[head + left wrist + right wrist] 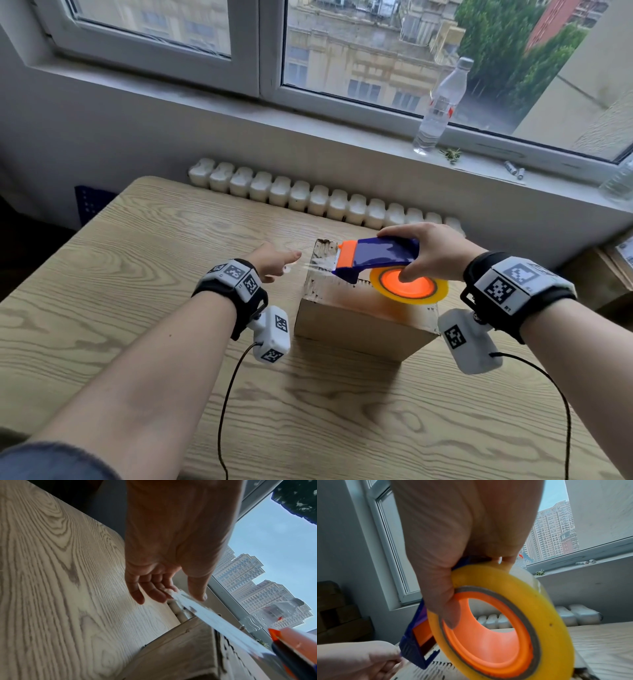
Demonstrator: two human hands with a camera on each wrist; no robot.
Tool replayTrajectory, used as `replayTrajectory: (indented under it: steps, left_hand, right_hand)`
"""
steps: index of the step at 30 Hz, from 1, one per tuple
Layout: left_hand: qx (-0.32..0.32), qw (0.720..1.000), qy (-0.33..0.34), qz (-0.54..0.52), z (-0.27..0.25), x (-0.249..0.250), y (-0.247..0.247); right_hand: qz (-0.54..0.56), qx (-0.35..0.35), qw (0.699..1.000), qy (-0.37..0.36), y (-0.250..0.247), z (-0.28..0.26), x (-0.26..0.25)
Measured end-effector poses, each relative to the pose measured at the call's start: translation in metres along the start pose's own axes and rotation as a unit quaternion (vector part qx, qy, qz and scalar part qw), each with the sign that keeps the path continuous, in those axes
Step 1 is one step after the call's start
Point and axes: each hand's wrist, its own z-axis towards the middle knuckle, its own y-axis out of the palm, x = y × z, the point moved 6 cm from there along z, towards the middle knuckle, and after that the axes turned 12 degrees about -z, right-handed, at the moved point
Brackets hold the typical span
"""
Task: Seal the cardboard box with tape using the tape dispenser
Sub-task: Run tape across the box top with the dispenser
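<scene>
Head view: a brown cardboard box (pixel 363 315) sits on the pale wood-grain table (pixel 120 274), its far left top edge ragged with dark marks. Above it, the right hand (pixel 431 253) grips a blue plastic tape dispenser with an orange cutter tip (pixel 376 258), fingers over the top and thumb pressed into the orange core of the yellow tape roll (pixel 409 286). The dispenser and roll hide much of the box top, so whether the flaps are already sealed cannot be judged. A clear strip of tape (pixel 317 265) stretches from the cutter to the left hand (pixel 274 262), which pinches its free end between thumb and fingertips just off the box's left edge; the strip is blurred and faint here. In the left wrist view the strip (pixel 214 620) is plainer, running over the box corner (pixel 180 649). A clear plastic bottle (pixel 442 106) stands on the windowsill (pixel 308 123), well apart.
</scene>
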Motion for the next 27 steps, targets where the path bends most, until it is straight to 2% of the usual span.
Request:
replayTrajectory:
  steps: [7, 12, 15, 19, 24, 27]
  left_hand:
    - [-0.018, 0.998, -0.011, 0.059, 0.001, -0.008, 0.013]
    - [-0.006, 0.994, -0.013, 0.111, 0.004, -0.013, 0.023]
    - [0.004, 0.987, -0.003, 0.162, 0.002, -0.009, 0.034]
    - [-0.022, 0.974, -0.004, 0.227, 0.000, -0.005, 0.043]
    - [-0.035, 0.986, -0.031, 0.162, 0.003, -0.015, 0.045]
    - [0.004, 0.994, -0.002, 0.113, 0.006, -0.014, 0.040]
  right_hand:
    - [-0.003, -0.008, 1.000, 0.002, 0.002, 0.001, -0.001]
    - [-0.004, -0.015, 1.000, 0.003, 0.005, 0.003, -0.002]
    - [-0.006, -0.016, 1.000, 0.004, 0.005, 0.004, -0.002]
    - [-0.009, -0.018, 1.000, 0.005, 0.006, 0.004, -0.003]
    - [-0.025, -0.017, 1.000, 0.002, 0.008, 0.005, -0.006]
    - [-0.026, -0.015, 1.000, 0.005, 0.009, 0.005, -0.005]
